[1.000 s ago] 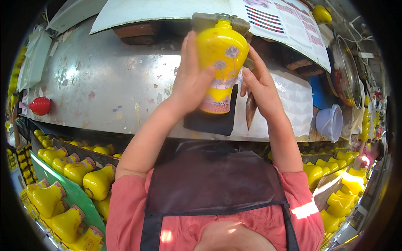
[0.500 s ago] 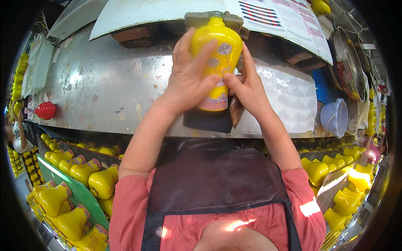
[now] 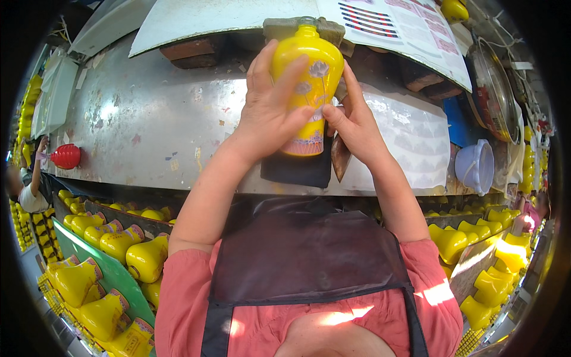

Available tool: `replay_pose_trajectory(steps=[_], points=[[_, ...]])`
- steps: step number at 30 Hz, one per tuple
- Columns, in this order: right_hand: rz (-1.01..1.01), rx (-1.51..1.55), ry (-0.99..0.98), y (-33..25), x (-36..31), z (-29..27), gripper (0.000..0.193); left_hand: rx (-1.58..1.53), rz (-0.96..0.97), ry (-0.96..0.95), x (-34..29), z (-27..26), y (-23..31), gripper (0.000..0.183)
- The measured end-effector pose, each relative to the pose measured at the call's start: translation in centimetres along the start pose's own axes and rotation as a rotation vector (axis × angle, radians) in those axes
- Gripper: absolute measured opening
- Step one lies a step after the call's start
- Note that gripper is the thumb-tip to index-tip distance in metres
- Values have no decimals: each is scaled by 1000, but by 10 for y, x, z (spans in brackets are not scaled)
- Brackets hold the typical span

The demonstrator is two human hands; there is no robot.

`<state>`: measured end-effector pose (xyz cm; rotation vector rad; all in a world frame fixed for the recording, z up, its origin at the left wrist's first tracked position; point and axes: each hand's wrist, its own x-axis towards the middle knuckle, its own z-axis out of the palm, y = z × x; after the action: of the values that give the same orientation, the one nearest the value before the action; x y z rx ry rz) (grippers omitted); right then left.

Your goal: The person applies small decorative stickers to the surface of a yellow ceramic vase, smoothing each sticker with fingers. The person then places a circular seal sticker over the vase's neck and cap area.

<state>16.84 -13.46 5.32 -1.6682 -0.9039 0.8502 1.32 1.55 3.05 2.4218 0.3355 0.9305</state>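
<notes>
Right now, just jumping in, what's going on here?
A person has a yellow vase with purplish flowers cupped between both bare hands: left hand on its left and front, right hand on its right. The vase's neck is at a grey-brown block, its base end over a black cloth on the metal table. A brown pointed piece sits below the right hand; I can't tell if it's gripped.
</notes>
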Motion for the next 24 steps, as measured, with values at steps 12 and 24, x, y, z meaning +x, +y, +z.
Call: replay_pose_trajectory(steps=[12, 24], points=[[152, 77, 152, -33, 9, -26, 45, -56, -45, -11, 2, -4, 6, 73], [-1060, -827, 454, -70, 24, -14, 38, -64, -33, 29, -1, -3, 0, 89]])
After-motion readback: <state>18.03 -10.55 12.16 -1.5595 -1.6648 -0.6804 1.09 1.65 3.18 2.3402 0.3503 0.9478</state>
